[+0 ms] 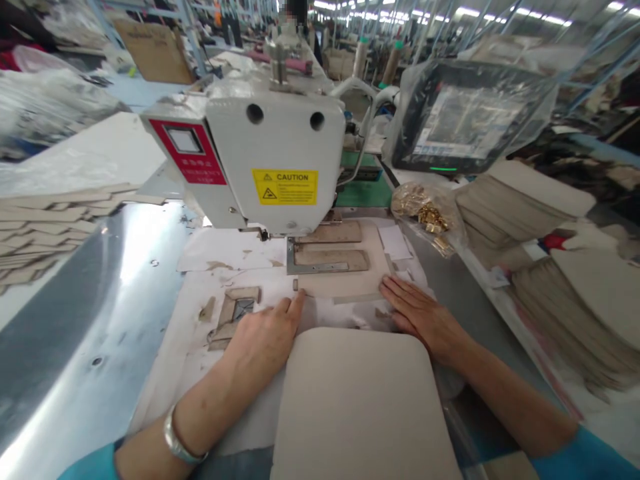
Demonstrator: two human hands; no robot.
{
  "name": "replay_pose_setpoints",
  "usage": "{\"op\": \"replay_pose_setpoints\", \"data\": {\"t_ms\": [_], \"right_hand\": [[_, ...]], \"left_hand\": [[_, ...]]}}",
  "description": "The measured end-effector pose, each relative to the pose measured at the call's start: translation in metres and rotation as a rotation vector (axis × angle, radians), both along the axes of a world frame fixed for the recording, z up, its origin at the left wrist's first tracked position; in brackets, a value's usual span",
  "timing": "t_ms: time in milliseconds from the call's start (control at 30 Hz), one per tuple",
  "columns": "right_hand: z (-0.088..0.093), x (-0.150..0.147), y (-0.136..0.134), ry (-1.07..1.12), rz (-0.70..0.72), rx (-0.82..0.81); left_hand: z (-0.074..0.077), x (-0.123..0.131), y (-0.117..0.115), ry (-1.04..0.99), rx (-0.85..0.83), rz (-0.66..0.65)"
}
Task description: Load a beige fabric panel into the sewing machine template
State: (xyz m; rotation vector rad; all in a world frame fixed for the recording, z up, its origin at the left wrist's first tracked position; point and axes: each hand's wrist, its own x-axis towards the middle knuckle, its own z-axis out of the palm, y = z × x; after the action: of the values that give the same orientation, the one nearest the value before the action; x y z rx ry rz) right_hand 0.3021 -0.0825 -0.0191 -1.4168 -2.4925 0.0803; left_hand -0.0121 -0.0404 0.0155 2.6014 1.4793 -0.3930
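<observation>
The left hand and right hand lie flat, open, grasping nothing, beside a beige panel. Their fingertips touch the template under the sewing machine

left hand: palm down, fingers forward | right hand: flat, open

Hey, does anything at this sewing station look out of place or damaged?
Yes. The white paper covering the bench looks torn and patched, with tan scuffs, near the left hand. The stack of beige cut panels at the far left is also fanned unevenly, its edges jutting out rather than squared.
</observation>
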Motion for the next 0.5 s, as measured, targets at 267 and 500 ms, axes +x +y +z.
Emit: {"op": "replay_pose_setpoints", "data": {"t_ms": [267, 500], "right_hand": [[0.001, -0.007, 0.006, 0.118, -0.050, 0.033], [0.003, -0.007, 0.013, 0.254, -0.027, 0.053]], "left_hand": [[-0.006, -0.001, 0.000, -0.034, 0.042, 0.004], [-0.002, 0.000, 0.002, -0.042, 0.036, 0.013]]}}
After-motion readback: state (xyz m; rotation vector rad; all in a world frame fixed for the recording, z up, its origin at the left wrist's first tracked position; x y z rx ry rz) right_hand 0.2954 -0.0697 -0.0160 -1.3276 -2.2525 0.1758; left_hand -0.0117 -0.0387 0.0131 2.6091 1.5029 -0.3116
